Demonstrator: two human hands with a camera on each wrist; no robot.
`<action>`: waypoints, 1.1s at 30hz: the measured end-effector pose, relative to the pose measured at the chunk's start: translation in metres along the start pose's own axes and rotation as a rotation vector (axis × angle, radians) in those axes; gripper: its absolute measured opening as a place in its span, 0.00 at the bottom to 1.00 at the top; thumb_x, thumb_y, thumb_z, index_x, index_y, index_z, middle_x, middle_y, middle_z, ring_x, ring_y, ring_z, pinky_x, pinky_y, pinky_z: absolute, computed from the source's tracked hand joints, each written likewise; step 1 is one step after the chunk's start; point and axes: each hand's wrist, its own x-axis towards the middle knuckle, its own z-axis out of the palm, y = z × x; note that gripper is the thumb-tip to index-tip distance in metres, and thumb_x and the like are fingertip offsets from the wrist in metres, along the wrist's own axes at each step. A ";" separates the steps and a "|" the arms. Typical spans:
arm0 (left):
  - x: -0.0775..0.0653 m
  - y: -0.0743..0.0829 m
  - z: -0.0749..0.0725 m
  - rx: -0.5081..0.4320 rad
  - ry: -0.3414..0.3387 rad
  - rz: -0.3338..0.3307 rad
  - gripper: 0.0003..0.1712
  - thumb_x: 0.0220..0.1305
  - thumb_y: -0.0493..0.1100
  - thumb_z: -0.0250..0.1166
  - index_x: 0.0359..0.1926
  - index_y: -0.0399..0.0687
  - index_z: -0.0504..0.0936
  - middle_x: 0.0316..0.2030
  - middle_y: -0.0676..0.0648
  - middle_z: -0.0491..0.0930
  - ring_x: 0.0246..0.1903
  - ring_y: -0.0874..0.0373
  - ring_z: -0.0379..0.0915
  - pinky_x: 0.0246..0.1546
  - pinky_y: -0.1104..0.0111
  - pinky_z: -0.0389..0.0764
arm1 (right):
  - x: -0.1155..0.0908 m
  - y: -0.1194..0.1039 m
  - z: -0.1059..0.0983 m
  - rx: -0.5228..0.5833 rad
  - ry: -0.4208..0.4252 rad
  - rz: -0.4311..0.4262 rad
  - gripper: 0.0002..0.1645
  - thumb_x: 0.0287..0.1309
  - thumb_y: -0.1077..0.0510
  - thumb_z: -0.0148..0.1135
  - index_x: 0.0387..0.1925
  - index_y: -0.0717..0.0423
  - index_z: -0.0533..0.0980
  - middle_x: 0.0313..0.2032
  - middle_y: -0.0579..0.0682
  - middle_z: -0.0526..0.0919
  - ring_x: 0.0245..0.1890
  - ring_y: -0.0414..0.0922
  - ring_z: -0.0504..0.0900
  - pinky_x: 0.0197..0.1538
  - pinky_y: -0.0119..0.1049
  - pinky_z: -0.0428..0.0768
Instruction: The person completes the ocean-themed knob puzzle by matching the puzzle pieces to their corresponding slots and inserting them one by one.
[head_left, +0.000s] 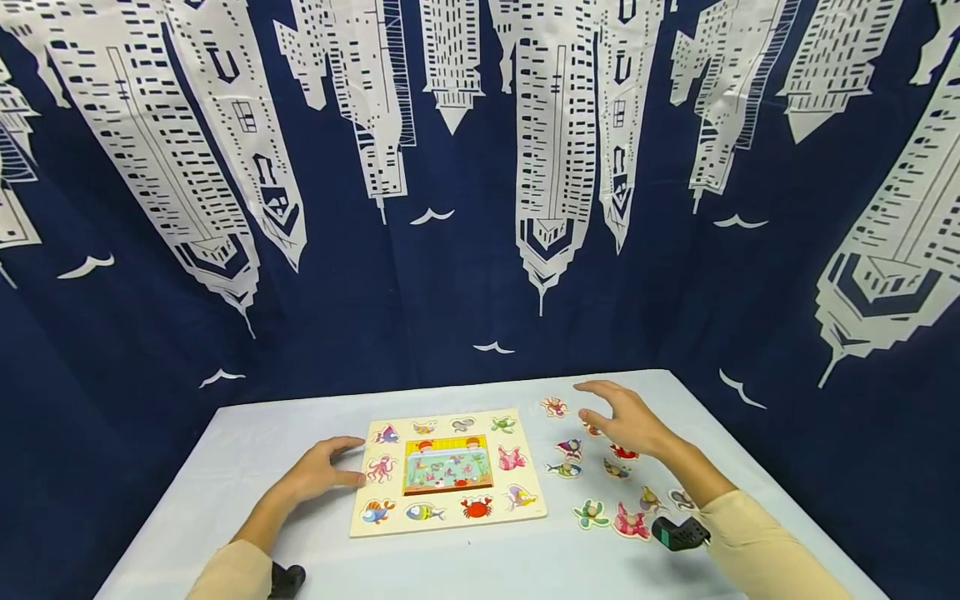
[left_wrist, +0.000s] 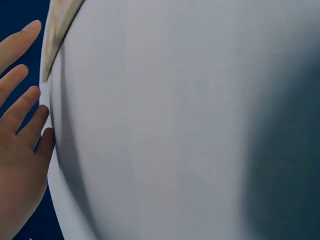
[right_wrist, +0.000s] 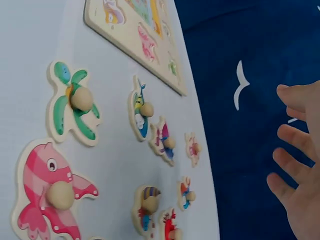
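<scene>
While a pink piece (head_left: pixel 632 525) lay right of the puzzle board (head_left: pixel 452 511), the left hand (head_left: pixel 318 472), empty and loosely spread, flanked its left edge; beyond, the right hand (head_left: pixel 628 419), likewise empty and spread, hung near other pieces (head_left: pixel 564 470).

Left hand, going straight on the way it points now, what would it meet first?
Probably the puzzle board: the left hand points at its left edge. Depth is unclear, so it may already be touching or pass slightly above.

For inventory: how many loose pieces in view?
10, right of the board. Far: octopus, orange piece. Middle: purple fish, striped fish, crab, brown piece. Near: turtle, pink fish, yellow piece, grey piece. More may be hidden.
</scene>
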 end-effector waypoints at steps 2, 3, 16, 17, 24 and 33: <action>-0.001 -0.001 0.001 0.006 -0.022 -0.015 0.40 0.50 0.45 0.83 0.63 0.37 0.80 0.68 0.31 0.71 0.70 0.28 0.59 0.68 0.34 0.59 | 0.000 0.003 0.004 0.028 -0.007 -0.001 0.24 0.69 0.59 0.67 0.64 0.60 0.77 0.62 0.59 0.80 0.63 0.61 0.76 0.61 0.62 0.77; -0.001 -0.001 0.001 0.017 -0.033 -0.013 0.40 0.50 0.45 0.83 0.63 0.37 0.80 0.68 0.30 0.70 0.70 0.27 0.58 0.68 0.33 0.59 | 0.000 0.004 0.006 0.042 -0.014 -0.004 0.23 0.68 0.60 0.67 0.63 0.60 0.78 0.61 0.58 0.81 0.61 0.61 0.78 0.59 0.60 0.78; -0.006 -0.002 0.003 0.033 -0.068 -0.006 0.39 0.53 0.46 0.82 0.64 0.38 0.80 0.71 0.29 0.65 0.71 0.25 0.54 0.67 0.31 0.57 | -0.001 0.023 0.040 0.046 -0.122 -0.007 0.13 0.65 0.69 0.65 0.50 0.66 0.84 0.46 0.57 0.87 0.39 0.43 0.82 0.42 0.39 0.82; -0.006 -0.002 0.003 0.034 -0.069 -0.005 0.39 0.53 0.47 0.82 0.64 0.39 0.80 0.71 0.29 0.65 0.71 0.25 0.54 0.67 0.31 0.57 | -0.002 0.026 0.042 0.036 -0.131 0.009 0.13 0.64 0.69 0.66 0.50 0.66 0.84 0.45 0.57 0.87 0.38 0.43 0.81 0.42 0.40 0.82; -0.003 0.000 0.002 0.051 -0.087 -0.034 0.42 0.52 0.48 0.82 0.66 0.42 0.79 0.72 0.30 0.63 0.72 0.26 0.53 0.67 0.29 0.56 | -0.007 0.044 0.057 -0.010 -0.167 0.049 0.12 0.63 0.68 0.68 0.47 0.63 0.86 0.41 0.48 0.87 0.39 0.42 0.81 0.48 0.48 0.82; -0.004 0.001 0.002 0.050 -0.096 -0.061 0.43 0.52 0.49 0.82 0.68 0.42 0.78 0.73 0.30 0.62 0.73 0.26 0.51 0.67 0.28 0.54 | -0.002 0.050 0.066 -0.035 -0.161 0.018 0.08 0.64 0.67 0.68 0.39 0.56 0.89 0.34 0.39 0.82 0.36 0.39 0.78 0.43 0.43 0.79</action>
